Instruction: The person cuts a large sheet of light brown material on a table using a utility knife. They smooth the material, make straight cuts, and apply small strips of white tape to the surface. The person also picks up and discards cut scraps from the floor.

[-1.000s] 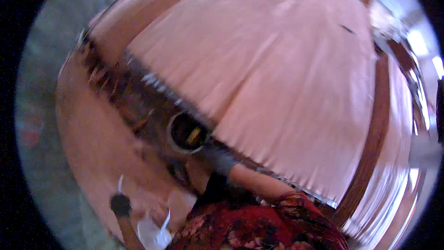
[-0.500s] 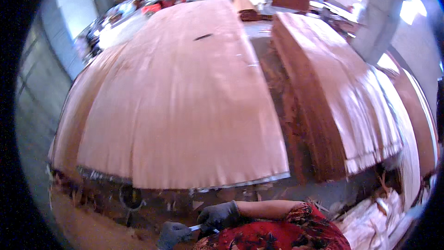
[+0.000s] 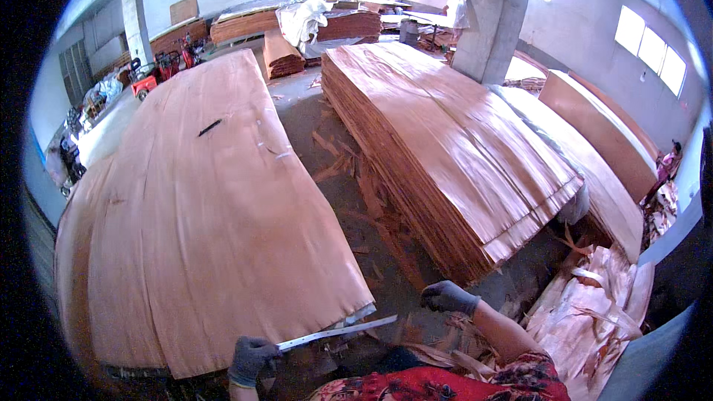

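Note:
My left hand (image 3: 252,361), in a grey glove, is closed on one end of a narrow white strip of tape (image 3: 338,332) with small dark marks. The strip stretches to the right, just off the near edge of a large reddish-brown wood veneer sheet (image 3: 223,252). Its far end is free and stops short of my right hand (image 3: 450,298). That hand, also gloved in grey, hovers over the gap between two veneer stacks. Its fingers look curled together, and whatever may be between them is hidden. A dark, slim tool (image 3: 210,128) lies on the far part of the sheet.
A tall veneer stack (image 3: 460,156) stands to the right. Torn veneer scraps (image 3: 579,312) are heaped at the lower right, and more litter the floor (image 3: 304,115) of the aisle. A concrete pillar (image 3: 492,22) rises behind. Another person (image 3: 670,162) is at the far right.
My hands have gone from close together to wide apart, left hand leftward and right hand rightward. More of the white strip now shows. The view has swung to the right.

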A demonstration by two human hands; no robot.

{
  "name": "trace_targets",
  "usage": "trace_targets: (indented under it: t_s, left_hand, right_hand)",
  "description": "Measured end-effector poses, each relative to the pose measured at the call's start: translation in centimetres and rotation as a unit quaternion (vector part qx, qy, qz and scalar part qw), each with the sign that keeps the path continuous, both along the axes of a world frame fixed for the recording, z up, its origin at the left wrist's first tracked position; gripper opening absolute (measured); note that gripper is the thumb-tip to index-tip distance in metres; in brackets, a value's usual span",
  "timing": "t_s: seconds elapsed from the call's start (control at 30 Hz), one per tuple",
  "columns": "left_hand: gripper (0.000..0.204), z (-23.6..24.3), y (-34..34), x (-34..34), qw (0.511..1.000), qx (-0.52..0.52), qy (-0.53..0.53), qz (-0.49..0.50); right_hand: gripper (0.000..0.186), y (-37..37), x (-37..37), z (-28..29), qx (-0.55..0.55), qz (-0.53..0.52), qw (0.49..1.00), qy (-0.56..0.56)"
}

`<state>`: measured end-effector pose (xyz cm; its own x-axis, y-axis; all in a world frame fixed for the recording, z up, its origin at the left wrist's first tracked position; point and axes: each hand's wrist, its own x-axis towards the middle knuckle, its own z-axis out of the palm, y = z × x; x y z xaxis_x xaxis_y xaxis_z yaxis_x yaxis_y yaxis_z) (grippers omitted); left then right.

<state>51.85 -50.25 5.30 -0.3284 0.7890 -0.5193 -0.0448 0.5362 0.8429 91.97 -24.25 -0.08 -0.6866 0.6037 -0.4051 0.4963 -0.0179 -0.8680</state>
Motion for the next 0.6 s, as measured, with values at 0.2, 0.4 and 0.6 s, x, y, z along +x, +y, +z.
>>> trace_targets:
  t_s: [0.2,0.4,0.6]
  left_hand:
    - [0.021,-2.6,12.2,11.1,0.96,-0.038,0.125,-0.248]
    - [0.025,-5.8,22.3,19.3,0.932,0.035,0.09,-0.348]
    - [0.023,-3.0,25.4,21.2,0.884,0.133,0.27,-0.357]
  right_hand:
    - [0.055,1.6,-1.3,-0.4,-0.209,0.049,0.951,0.224]
    - [0.05,7.4,-0.6,-1.2,-0.219,0.251,0.915,0.228]
    - [0.031,14.5,-1.3,-1.4,-0.229,0.336,0.895,0.183]
